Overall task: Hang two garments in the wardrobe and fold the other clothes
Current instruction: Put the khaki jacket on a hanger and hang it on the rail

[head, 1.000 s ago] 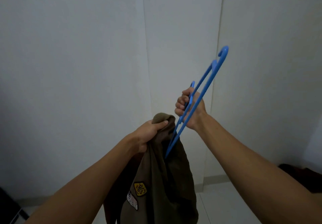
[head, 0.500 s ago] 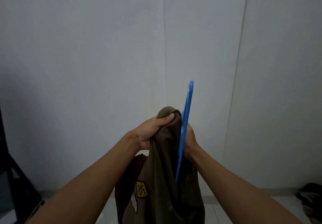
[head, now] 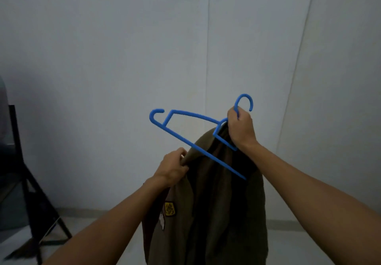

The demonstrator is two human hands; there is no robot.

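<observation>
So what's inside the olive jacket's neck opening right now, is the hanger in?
Partly. The blue hanger's right end disappears into the olive jacket near the right hand; its left arm sticks out bare. The left hand grips the collar edge. How far the hidden end reaches is covered by cloth.

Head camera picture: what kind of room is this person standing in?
Probably a plain room at home, maybe a bedroom. The hands hold a blue plastic hanger and an olive jacket before pale wall panels, perhaps wardrobe doors. A black stand sits left.

Jacket [head: 216, 213] hem below bottom edge
</observation>
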